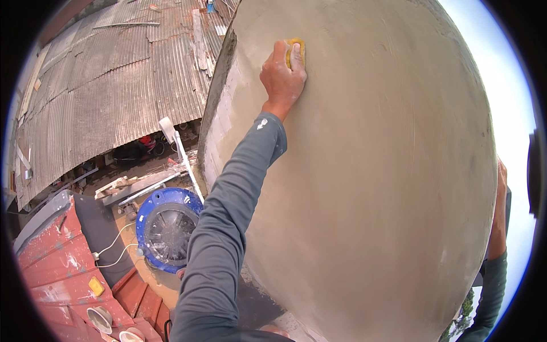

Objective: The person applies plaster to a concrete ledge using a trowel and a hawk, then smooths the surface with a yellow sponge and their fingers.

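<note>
A tall wall (370,171) of smooth wet grey plaster fills most of the view. My left hand (281,77) presses a yellow sponge (296,50) flat against the plaster near the wall's upper left edge, the grey sleeve reaching up from below. My right hand (501,176) is at the wall's far right edge, wrapped round behind it; only the back of the hand and wrist show, and its fingers are hidden.
Far below on the left are corrugated metal roofs (108,80), a round blue tank lid (166,228), a white pipe (181,151), red roof panels (51,262) and white cables. Sky shows at the right.
</note>
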Demonstrator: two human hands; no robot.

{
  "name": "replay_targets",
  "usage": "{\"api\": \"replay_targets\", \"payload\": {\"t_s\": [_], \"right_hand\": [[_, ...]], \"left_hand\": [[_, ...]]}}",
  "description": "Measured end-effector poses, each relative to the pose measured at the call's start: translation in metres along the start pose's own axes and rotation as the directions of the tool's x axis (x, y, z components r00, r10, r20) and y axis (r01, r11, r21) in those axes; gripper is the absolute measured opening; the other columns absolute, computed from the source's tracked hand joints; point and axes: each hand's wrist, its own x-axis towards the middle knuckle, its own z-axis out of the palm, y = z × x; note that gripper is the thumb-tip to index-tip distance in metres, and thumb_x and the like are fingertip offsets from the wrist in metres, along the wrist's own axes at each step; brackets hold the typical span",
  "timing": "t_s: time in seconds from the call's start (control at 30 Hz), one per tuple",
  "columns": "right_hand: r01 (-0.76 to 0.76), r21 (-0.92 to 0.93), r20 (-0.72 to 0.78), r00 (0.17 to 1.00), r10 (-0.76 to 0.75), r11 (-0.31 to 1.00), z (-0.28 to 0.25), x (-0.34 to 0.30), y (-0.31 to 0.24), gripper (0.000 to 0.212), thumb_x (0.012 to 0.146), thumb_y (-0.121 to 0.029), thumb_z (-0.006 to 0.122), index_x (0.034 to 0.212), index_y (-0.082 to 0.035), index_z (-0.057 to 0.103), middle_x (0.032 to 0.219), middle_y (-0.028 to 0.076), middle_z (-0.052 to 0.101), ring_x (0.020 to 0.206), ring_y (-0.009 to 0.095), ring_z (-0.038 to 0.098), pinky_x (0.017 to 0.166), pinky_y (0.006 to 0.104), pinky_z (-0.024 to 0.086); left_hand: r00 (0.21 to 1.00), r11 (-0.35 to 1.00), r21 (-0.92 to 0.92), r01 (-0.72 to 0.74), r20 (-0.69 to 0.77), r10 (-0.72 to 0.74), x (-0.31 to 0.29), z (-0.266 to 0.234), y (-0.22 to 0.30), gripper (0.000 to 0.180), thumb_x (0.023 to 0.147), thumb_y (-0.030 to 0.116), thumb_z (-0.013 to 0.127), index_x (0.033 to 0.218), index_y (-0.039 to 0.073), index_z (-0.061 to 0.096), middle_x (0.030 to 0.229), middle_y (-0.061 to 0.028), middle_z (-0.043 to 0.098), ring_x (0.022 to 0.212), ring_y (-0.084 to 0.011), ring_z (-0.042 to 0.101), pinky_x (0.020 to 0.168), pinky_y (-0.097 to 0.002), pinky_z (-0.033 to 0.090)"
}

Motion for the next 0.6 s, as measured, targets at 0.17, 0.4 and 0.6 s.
{"api": "replay_targets", "payload": {"t_s": [0.17,0.4,0.6], "right_hand": [[-0.065,0.024,-0.027,0.997,0.066,0.998,-0.002,-0.008,-0.027,0.051,0.105,-0.040,0.042,0.127,0.003,0.058,0.111,0.010,0.060,0.099,0.015,0.056,0.087,0.0288,0.045],[-0.072,0.145,-0.022,0.997,0.076,0.987,0.012,0.005,-0.018,0.050,0.105,-0.041,0.041,0.119,0.002,0.063,0.097,0.004,0.063,0.086,0.008,0.057,0.077,0.0224,0.046],[-0.039,0.075,0.010,0.999,0.038,0.996,0.005,0.004,-0.023,0.050,0.104,-0.040,0.043,0.120,0.004,0.062,0.106,0.007,0.065,0.096,0.011,0.056,0.089,0.0257,0.042]], "left_hand": [[0.945,0.945,0.015,0.325,0.011,-0.326,-0.009,0.015,-0.062,0.021,0.098,0.020,0.061,0.089,0.002,0.053,0.076,-0.0176,0.067,0.067,-0.0374,0.065,0.061,-0.0404,0.050],[0.930,0.907,-0.209,-0.367,-0.048,0.365,0.048,0.014,0.078,0.019,0.095,0.014,0.065,0.086,0.004,0.052,0.076,-0.0176,0.066,0.066,-0.0349,0.065,0.060,-0.0384,0.051],[0.998,0.980,-0.197,0.040,0.047,-0.031,0.019,0.000,0.024,0.023,0.098,0.018,0.060,0.084,0.004,0.048,0.068,-0.0170,0.062,0.059,-0.0348,0.062,0.057,-0.0399,0.049]]}}
